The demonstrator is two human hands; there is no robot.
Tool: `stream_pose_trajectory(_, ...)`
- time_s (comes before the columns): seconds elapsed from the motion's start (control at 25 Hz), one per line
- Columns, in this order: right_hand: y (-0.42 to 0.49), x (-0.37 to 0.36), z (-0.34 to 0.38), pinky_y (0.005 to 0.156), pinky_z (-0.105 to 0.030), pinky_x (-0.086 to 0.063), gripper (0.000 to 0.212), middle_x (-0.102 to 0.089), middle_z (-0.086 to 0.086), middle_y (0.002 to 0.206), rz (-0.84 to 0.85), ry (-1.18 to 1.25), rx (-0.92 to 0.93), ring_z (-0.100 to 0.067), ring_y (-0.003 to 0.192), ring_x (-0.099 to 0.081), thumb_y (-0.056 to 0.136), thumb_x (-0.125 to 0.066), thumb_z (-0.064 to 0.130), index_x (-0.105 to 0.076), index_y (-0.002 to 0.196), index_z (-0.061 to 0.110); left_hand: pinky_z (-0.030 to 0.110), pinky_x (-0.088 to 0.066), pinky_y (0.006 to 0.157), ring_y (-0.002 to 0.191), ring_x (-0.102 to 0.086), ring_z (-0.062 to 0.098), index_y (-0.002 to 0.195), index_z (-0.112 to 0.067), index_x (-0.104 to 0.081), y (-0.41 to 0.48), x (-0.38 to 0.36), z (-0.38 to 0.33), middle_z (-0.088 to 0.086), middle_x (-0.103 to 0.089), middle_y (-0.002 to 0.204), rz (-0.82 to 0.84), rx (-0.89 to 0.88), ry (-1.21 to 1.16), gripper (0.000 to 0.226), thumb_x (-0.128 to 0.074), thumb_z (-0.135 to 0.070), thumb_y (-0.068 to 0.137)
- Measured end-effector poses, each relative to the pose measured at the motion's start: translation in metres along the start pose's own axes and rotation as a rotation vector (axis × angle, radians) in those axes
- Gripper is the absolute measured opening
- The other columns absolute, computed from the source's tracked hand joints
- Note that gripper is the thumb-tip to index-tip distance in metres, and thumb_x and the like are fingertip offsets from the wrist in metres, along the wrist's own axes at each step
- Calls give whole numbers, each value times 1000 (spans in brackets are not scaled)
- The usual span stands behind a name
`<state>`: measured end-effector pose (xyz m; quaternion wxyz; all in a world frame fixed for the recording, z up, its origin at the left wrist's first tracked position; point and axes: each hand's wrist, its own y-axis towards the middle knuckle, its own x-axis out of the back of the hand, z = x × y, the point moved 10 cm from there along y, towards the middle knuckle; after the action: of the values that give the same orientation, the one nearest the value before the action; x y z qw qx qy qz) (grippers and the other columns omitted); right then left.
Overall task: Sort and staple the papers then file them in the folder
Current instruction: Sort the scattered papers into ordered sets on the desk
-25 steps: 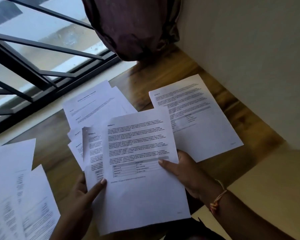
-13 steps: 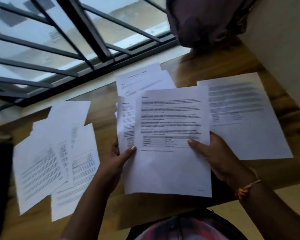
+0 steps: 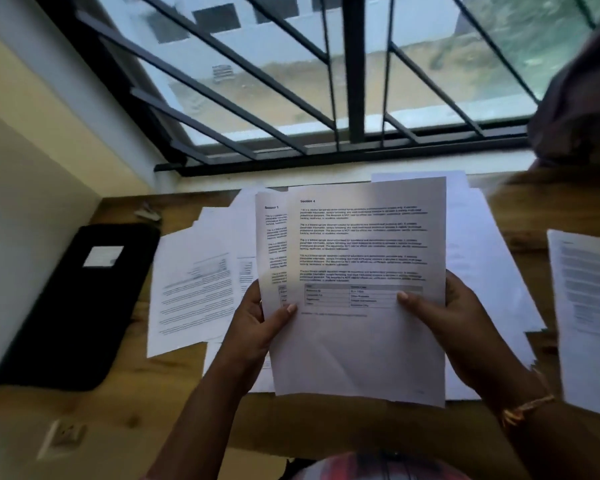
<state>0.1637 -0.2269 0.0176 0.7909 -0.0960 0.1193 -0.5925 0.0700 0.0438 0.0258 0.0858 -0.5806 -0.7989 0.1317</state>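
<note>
Two sheets [image 3: 361, 348] held between left hand [image 3: 257, 327] and right hand [image 3: 454, 323].

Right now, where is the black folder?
Head view: the black folder lies flat on the left side of the table, beside the wall, just left of the loose papers.

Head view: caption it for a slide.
Left hand and right hand hold printed white paper sheets above a wooden desk; flat black folder lies left.
</note>
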Motion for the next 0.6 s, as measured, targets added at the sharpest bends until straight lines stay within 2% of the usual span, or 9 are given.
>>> stream_pose_trajectory(0.16, 14, -53, -4, 82, -39, -60, 40, -74, 9, 116, 56, -68, -13, -14, 101, -73, 87, -77, 27, -61, 124, 28, 44, -59, 91, 114, -69, 25, 139, -23, -51, -5, 46, 5, 3, -70, 127, -30, -6, -21, 49, -66, -13, 94)
stream_pose_trajectory(0.28, 23, -96, -15, 85, -45, -61, 30, -74, 8, 116, 157, -181, -47, -14, 101, -74, 94, -70, 25, -63, 123, 29, 48, -55, 97, 121, -65, 25, 145, -23, -46, 1, 83, 30, 3, -66, 133, -82, 23, -56, 55, -68, -17, 95)
stream_pose_trajectory(0.36, 27, -109, -21, 84, -49, -61, 26, -75, 9, 110, 136, -328, -20, -14, 96, -74, 95, -70, 19, -65, 118, 30, 46, -54, 101, 124, -62, 25, 145, -23, -44, 5, 97, 49, 5, -63, 138, -87, 68, -68, 56, -65, -15, 94)
stream_pose_trajectory(0.44, 33, -119, -24, 82, -48, -61, 25, -76, 9, 105, 76, -448, 16, -14, 93, -74, 94, -71, 17, -66, 116, 29, 37, -57, 96, 121, -63, 22, 139, -28, -44, 5, 115, 64, 6, -61, 137, -123, 126, 10, 47, -62, -14, 99)
stream_pose_trajectory(0.52, 38, -122, -24, 78, -39, -59, 25, -75, 6, 105, -3, -458, 26, -16, 91, -73, 95, -71, 15, -67, 117, 25, 26, -53, 95, 126, -57, 19, 140, -31, -40, 3, 150, 64, 1, -57, 139, -277, 95, 285, 50, -65, -21, 98)
stream_pose_trajectory(0.6, 41, -120, -22, 73, -31, -54, 23, -74, 3, 105, -73, -436, 24, -16, 90, -72, 96, -69, 14, -66, 118, 20, 33, -38, 113, 145, -35, 19, 152, -24, -34, 6, 181, 66, -1, -39, 156, -318, 45, 774, 72, -71, -38, 92)
